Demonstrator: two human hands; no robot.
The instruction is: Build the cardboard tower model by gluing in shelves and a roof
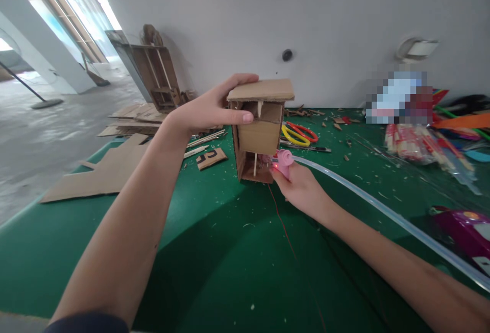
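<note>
A small upright cardboard box structure with a flat cardboard top stands on the green table. Wooden sticks show in its open upper and lower compartments. My left hand grips its upper left side, thumb across the front and fingers behind the top. In my right hand is a pink hot glue gun with a lit red light, held at the lower compartment's right side. Its nozzle is hidden. A long translucent glue stick curves from behind it toward the right. A thin red wire trails below the box.
Yellow and orange scissors and a cutter knife lie behind the box. Cardboard sheets and thin sticks are at left. Bagged sticks and a purple tape measure sit right. A larger cardboard model stands by the wall.
</note>
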